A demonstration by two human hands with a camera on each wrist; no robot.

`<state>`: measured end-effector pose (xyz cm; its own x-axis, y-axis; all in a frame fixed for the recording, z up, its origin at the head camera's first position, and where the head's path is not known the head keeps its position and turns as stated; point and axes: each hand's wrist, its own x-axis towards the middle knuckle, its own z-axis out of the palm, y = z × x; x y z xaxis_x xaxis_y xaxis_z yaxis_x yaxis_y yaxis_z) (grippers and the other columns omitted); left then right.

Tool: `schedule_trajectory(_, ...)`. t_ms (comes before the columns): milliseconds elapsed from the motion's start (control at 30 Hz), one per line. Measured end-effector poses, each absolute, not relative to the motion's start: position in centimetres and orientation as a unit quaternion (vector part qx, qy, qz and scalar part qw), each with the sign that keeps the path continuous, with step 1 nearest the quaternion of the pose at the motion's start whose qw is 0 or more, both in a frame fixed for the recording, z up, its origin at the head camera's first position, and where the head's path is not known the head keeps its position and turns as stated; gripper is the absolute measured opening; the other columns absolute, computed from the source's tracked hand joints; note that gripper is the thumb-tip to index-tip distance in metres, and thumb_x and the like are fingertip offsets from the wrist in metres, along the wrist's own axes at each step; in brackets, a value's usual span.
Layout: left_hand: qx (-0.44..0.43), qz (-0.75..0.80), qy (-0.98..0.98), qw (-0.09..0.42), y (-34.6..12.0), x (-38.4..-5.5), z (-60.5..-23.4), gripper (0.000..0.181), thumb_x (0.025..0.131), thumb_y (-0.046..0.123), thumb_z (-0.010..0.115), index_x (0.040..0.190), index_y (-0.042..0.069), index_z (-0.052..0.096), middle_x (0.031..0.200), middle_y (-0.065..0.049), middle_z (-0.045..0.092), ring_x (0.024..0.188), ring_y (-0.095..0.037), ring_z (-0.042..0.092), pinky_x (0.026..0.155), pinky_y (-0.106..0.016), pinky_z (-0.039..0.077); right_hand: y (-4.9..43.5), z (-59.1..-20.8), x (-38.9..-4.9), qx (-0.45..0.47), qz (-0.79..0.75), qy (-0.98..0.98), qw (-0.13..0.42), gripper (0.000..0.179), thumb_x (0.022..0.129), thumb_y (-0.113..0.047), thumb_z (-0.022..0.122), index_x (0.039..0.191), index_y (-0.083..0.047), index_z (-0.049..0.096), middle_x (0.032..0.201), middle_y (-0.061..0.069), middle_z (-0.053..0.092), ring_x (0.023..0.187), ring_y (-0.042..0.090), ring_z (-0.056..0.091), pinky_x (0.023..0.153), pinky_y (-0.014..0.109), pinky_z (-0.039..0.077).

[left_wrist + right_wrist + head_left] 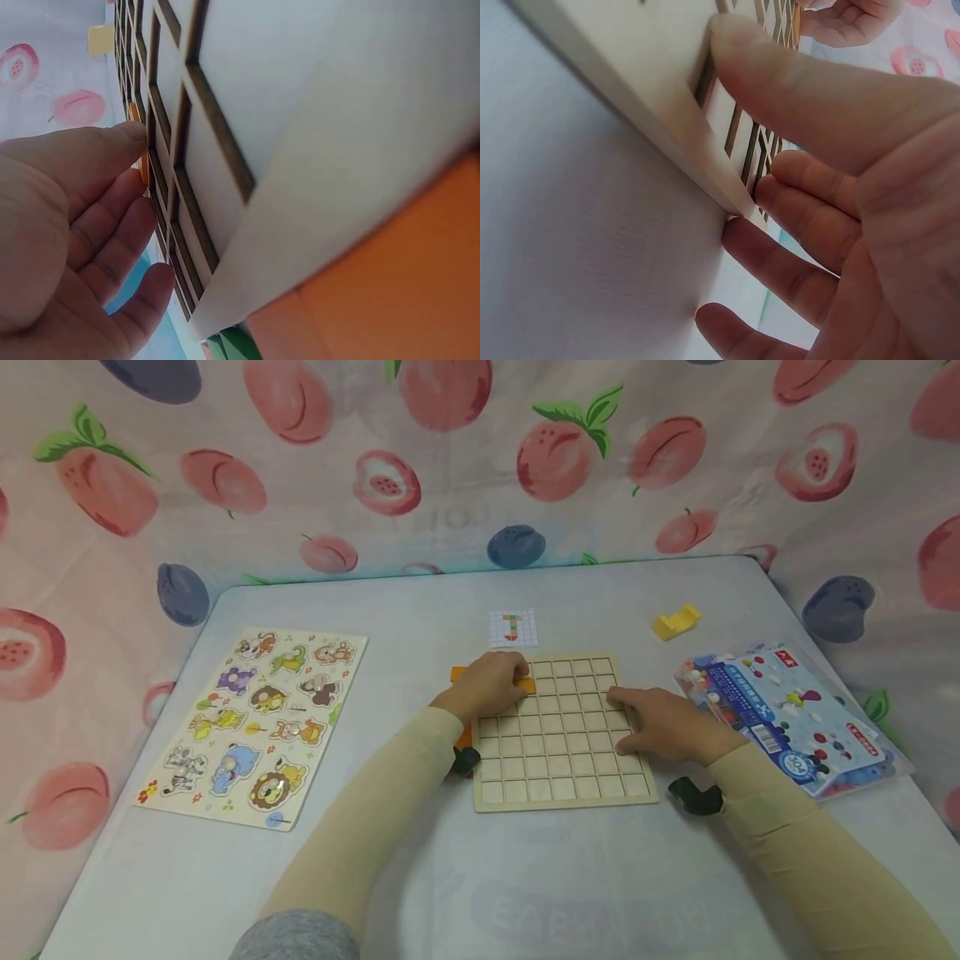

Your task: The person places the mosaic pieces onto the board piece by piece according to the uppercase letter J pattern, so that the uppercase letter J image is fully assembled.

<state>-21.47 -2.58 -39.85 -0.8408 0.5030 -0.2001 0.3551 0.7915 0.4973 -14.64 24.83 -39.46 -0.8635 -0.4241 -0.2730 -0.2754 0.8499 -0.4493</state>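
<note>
A light wooden board (566,805) with a square grid of recesses lies in the middle of the table. My left hand (489,683) is over its far left part, thumb and index finger pinching a flat orange tile (528,686) against the grid. In the left wrist view that orange tile (144,166) shows as a thin strip between the fingertips. At the board's right edge is my right hand (667,722). Its thumb rests on the grid in the right wrist view, and its loosely extended fingers (780,259) lie along the rim, holding no piece.
More orange pieces (457,673) and a green piece (238,343) lie left of the board, partly hidden. Behind it is a pattern card (513,627). A yellow block (677,622) and a plastic bag of beads (795,718) are right; an animal puzzle (255,727) lies left.
</note>
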Motion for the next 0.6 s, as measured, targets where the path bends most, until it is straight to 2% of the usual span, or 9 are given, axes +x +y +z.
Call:
schedule_trajectory(267, 0.204, 0.250, 0.931, 0.169, -3.3, -21.3, -39.8, 0.036, 0.095, 0.014, 0.065, 0.130, 0.007, 0.062, 0.127, -0.005, 0.063, 0.117, -0.020, 0.056, 0.103, -0.034, 0.044, 24.9, -39.6, -14.6, -0.178, -0.204, 0.944, 0.186, 0.077, 0.082, -0.020, 0.084, 0.147, -0.002, 0.046, 0.145, 0.027, 0.048, 0.135, 0.048, 0.040, 0.108, 0.061, 0.032)
schedule_trajectory(400, 0.195, 0.254, 0.934, 0.158, -4.1, -21.0, -39.5, 0.036, 0.095, 0.013, 0.061, 0.130, 0.007, 0.062, 0.127, -0.005, 0.063, 0.118, -0.020, 0.057, 0.103, -0.035, 0.044, 24.8, -39.5, -14.6, -0.178, -0.202, 0.945, 0.187, 0.077, 0.082, -0.021, 0.084, 0.146, -0.002, 0.046, 0.145, 0.026, 0.048, 0.135, 0.048, 0.040, 0.108, 0.061, 0.032)
schedule_trajectory(600, 0.191, 0.243, 0.940, 0.147, -5.1, -20.9, -39.3, 0.037, 0.097, 0.017, 0.066, 0.132, 0.007, 0.061, 0.128, -0.005, 0.063, 0.117, -0.021, 0.057, 0.103, -0.035, 0.044, 24.6, -39.4, -14.5, -0.184, -0.204, 0.944, 0.185, 0.076, 0.083, -0.021, 0.083, 0.146, -0.001, 0.046, 0.144, 0.026, 0.049, 0.134, 0.048, 0.041, 0.109, 0.061, 0.032)
